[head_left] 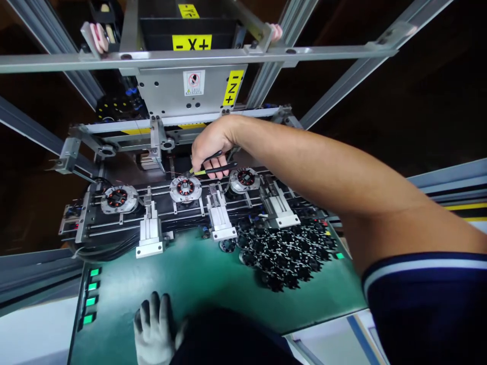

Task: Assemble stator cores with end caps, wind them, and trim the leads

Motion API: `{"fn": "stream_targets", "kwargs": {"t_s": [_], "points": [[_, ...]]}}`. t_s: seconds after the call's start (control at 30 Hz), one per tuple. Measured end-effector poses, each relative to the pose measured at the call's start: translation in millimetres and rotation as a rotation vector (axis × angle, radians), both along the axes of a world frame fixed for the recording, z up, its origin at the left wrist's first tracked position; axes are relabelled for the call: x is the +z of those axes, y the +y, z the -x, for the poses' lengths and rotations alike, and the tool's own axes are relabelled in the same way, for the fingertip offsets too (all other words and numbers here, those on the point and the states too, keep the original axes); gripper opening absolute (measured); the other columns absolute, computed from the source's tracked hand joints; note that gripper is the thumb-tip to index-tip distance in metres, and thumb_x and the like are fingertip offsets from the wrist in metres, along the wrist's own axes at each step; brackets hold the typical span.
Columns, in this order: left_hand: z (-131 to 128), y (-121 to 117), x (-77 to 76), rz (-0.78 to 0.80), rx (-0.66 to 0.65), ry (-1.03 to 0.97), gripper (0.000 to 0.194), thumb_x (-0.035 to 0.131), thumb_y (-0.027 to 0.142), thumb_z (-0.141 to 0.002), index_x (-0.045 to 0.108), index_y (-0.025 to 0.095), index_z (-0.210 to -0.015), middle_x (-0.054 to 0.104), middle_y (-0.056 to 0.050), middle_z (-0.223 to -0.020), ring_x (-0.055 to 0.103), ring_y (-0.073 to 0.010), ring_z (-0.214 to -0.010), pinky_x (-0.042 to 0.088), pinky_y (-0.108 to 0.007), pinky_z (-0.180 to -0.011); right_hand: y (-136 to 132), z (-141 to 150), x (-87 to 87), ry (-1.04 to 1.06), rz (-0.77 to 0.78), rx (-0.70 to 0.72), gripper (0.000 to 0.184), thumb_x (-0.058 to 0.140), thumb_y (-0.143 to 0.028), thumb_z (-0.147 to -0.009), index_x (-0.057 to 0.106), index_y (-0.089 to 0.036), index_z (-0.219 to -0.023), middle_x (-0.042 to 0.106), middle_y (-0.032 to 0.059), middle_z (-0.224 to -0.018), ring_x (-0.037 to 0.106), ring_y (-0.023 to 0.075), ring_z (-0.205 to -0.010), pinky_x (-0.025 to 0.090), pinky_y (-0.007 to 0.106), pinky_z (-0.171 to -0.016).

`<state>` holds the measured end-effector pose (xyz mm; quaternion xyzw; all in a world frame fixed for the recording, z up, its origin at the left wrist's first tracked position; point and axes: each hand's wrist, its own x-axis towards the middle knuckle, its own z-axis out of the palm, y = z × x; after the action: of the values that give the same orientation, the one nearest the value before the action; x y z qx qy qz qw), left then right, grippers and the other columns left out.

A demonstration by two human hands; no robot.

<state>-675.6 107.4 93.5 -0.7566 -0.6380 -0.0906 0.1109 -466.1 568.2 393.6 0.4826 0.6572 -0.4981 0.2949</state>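
As a bare right hand (215, 147) is reaching over a metal assembly fixture, its curled fingers are gripping a slim hand tool (216, 169) with black and yellow-green handles. The hand tool is pointing toward the middle ring-shaped part (185, 187), which is sitting in a pale round holder and showing copper-colored windings around a dark center. Whether the tool's tip is touching that part is remaining unclear, the end being too small to read.

The left hand (154, 329), wearing a pale glove with darker fingertips, is resting open near the front edge of the green work surface (198, 279), its fingers extending forward and holding nothing visible.

Flanking the middle part, a left ring-shaped part (117, 198) and a right ring-shaped part (245, 177) are occupying similar holders along the metal rails. Three pale metal slide blocks are standing along the near side of the row, the leftmost block (150, 235) overhanging the green surface. To the right, a crowded cluster of black toothed parts (292, 253) is covering part of the work surface, while four green buttons (90, 301) are lining its left edge. Behind the right hand, a metal panel (163, 94) is bearing a warning sticker (194, 82) and a yellow axis label (233, 87).
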Motion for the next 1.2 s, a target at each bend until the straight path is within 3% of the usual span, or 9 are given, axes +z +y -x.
{"fn": "stream_targets", "kwargs": {"t_s": [0.27,0.43,0.63,0.8,1.07,1.2], "points": [[-1,-3,-2.0,0.03,0.04,-0.023,0.08,0.067,0.054,-0.082,0.042,0.014,-0.148,0.053,-0.026,-0.142,0.05,-0.0477,-0.126,0.046,-0.063,-0.098,4,0,-7.0,0.027,-0.05,0.099,0.024,0.054,-0.023,-0.102,0.067,-0.002,-0.099,0.069,0.0058,-0.08,0.075,0.0222,-0.086,0.061,0.037,-0.08],[-1,-4,-4.5,0.019,0.044,-0.022,0.071,0.068,0.053,-0.082,0.054,0.013,-0.138,0.056,-0.027,-0.14,0.05,-0.0465,-0.127,0.044,-0.062,-0.099,-2,-3,7.5,0.047,-0.139,0.175,0.022,0.059,-0.023,-0.1,0.067,-0.002,-0.1,0.067,0.0032,-0.075,0.07,0.0142,-0.067,0.06,0.027,-0.068],[-6,-7,-7.2,0.093,0.126,-0.087,0.063,0.066,0.048,-0.084,0.061,0.011,-0.135,0.056,-0.026,-0.143,0.044,-0.0471,-0.135,0.04,-0.064,-0.104,-12,13,26.0,0.038,0.015,0.23,0.031,0.059,-0.03,-0.1,0.068,-0.001,-0.103,0.07,0.0087,-0.089,0.074,0.0214,-0.088,0.062,0.028,-0.073],[-7,-5,0.3,0.104,0.101,-0.062,0.062,0.065,0.048,-0.085,0.059,0.01,-0.135,0.054,-0.026,-0.143,0.046,-0.0468,-0.132,0.041,-0.063,-0.104,-11,28,15.3,-0.035,0.03,0.206,0.034,0.063,-0.033,-0.098,0.069,0.0,-0.092,0.071,0.0128,-0.095,0.075,0.0279,-0.091,0.064,0.034,-0.071],[-5,-3,2.9,0.055,0.067,-0.028,0.065,0.066,0.05,-0.084,0.059,0.009,-0.134,0.054,-0.028,-0.141,0.049,-0.0485,-0.127,0.044,-0.063,-0.099,-4,33,3.5,-0.018,0.086,0.131,0.029,0.068,-0.03,-0.094,0.071,-0.002,-0.085,0.071,0.0078,-0.085,0.076,0.0245,-0.088,0.062,0.029,-0.07],[-5,-6,-0.6,0.084,0.082,-0.042,0.066,0.068,0.05,-0.084,0.059,0.01,-0.135,0.053,-0.027,-0.143,0.047,-0.0484,-0.13,0.043,-0.064,-0.102,-7,35,5.9,-0.079,0.047,0.117,0.032,0.057,-0.029,-0.1,0.07,-0.002,-0.088,0.07,0.0063,-0.081,0.076,0.0219,-0.085,0.061,0.027,-0.069]]}}
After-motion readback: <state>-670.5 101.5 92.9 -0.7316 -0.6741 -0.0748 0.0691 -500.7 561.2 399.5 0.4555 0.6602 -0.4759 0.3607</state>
